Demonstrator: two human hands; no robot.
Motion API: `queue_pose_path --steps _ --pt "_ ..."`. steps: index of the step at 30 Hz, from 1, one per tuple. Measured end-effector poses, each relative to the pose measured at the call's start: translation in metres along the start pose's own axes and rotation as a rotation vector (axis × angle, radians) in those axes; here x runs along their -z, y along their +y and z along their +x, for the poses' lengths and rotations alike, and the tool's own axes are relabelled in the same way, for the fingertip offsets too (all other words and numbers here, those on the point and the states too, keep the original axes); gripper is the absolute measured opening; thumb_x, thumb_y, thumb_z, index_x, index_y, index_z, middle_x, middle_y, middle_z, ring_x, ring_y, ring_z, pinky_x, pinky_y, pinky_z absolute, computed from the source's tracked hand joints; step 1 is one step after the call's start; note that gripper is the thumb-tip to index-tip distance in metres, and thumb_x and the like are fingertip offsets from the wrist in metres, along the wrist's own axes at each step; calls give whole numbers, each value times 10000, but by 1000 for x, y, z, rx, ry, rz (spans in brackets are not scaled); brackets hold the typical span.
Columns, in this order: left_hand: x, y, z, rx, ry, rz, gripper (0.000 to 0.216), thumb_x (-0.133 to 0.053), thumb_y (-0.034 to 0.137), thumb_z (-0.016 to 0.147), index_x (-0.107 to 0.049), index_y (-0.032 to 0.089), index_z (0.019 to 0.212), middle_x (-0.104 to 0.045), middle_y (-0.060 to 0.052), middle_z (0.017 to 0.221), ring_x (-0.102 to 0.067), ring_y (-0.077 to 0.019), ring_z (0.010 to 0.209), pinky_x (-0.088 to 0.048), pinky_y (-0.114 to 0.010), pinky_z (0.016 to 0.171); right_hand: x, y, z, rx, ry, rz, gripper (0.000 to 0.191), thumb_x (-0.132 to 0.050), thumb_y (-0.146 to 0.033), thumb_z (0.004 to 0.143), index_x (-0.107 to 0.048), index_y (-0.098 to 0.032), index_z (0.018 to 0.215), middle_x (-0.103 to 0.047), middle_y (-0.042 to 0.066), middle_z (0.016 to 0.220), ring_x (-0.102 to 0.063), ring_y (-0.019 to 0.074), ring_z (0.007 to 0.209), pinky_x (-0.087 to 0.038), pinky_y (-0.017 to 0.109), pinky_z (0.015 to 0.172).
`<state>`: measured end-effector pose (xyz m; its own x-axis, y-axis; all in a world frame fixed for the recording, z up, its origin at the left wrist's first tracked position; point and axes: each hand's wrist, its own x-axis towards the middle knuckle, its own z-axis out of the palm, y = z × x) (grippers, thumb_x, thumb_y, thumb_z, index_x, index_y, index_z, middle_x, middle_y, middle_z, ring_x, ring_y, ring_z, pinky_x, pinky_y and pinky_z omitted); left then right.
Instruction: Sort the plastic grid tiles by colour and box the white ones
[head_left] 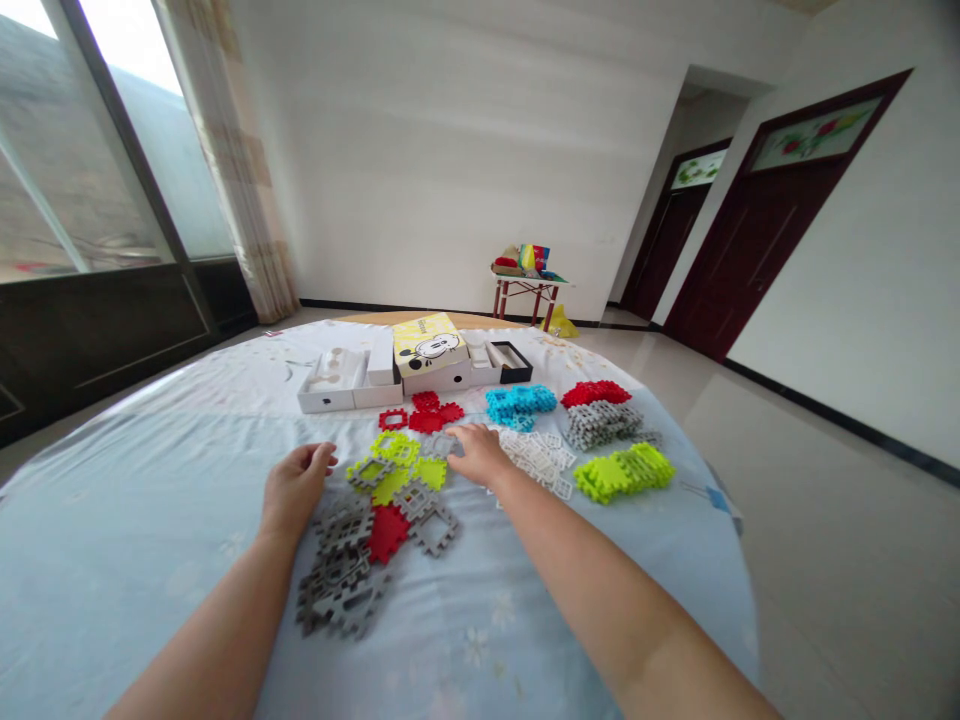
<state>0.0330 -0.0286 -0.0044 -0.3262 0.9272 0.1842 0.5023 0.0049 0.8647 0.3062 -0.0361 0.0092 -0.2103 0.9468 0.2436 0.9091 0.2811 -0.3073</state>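
Observation:
My right hand [480,455] reaches over the middle of the table, its thumb and forefinger at the edge of a grey interlocking building tile [441,445]. My left hand [294,485] rests beside the loose tiles, fingers curled in, with nothing visible in it. Between my hands lie lime-green tiles [390,487], with red tiles [431,415] behind them. Nearer to me are a single red tile [388,533] and an overlapping heap of grey tiles [341,570]. White tiles [536,458] spread just right of my right hand, partly hidden by it.
Blue tiles [520,402], stacked red tiles [596,393], stacked grey tiles [602,425] and a lime-green row [626,472] lie to the right. Behind stand white open boxes [352,398], a yellow cartoon box [429,345] and a black-rimmed tray [517,375] on the round, cloth-covered table [187,480].

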Motion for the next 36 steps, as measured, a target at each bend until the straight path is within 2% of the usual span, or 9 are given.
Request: queue_pose_path --steps 4,7,11,14,18,22,26,30,36 --pt "2 -1 2 7 -25 34 371 -501 481 683 -633 164 821 -674 -42 713 -613 -188 680 -443 -270 638 15 14 -16 13 112 65 404 -593 -293 704 -581 -230 1103 -612 51 1079 -508 228 1038 -361 372 892" --pt "3 -1 5 19 -32 73 382 -509 490 676 -635 167 837 -678 -40 714 -617 -196 697 -443 -274 645 37 37 -25 -26 220 90 403 -608 -297 707 -582 -224 1102 -615 49 1082 -517 221 1032 -363 362 902" --pt "4 2 6 36 -39 98 393 -510 494 663 -636 170 846 -682 -41 717 -620 -204 704 -450 -277 639 78 86 -35 -177 381 81 395 -596 -310 726 -581 -205 1106 -622 56 1080 -540 205 1008 -384 340 897" --pt "4 5 5 47 -33 106 384 -512 497 651 -636 183 834 -684 -32 711 -625 -206 704 -456 -278 639 107 128 -43 -361 454 35 395 -588 -321 731 -581 -207 1108 -626 58 1081 -558 201 983 -402 329 876" --pt "5 7 4 46 1 118 337 -512 494 632 -634 213 772 -682 -6 668 -626 -214 693 -464 -292 633 130 173 -55 -612 434 -79 400 -577 -377 730 -582 -236 1105 -611 58 1119 -543 238 1024 -396 381 871" --pt "5 7 3 22 11 118 328 -516 512 621 -633 230 741 -679 6 637 -625 -223 670 -471 -311 624 135 198 -60 -752 358 -134 397 -569 -392 734 -578 -252 1106 -611 61 1122 -525 272 1056 -380 423 863" --pt "5 7 3 4 19 120 336 -514 515 626 -636 228 751 -680 0 633 -627 -234 691 -474 -319 626 133 203 -59 -774 332 -157 411 -547 -389 753 -563 -246 1138 -604 85 1129 -515 281 1064 -370 434 865" --pt "5 5 6 7 8 143 332 -508 495 637 -636 215 759 -676 3 634 -621 -221 685 -470 -311 644 129 193 -59 -720 393 -167 399 -523 -358 769 -559 -236 1148 -577 78 1173 -496 278 1080 -379 425 871" --pt "3 5 2 -8 -6 89 370 -505 475 658 -638 160 799 -674 -34 669 -615 -204 672 -462 -292 633 102 144 -52 -412 424 -73 320 -529 -274 776 -601 -195 1078 -607 67 1107 -513 213 1061 -366 348 926"
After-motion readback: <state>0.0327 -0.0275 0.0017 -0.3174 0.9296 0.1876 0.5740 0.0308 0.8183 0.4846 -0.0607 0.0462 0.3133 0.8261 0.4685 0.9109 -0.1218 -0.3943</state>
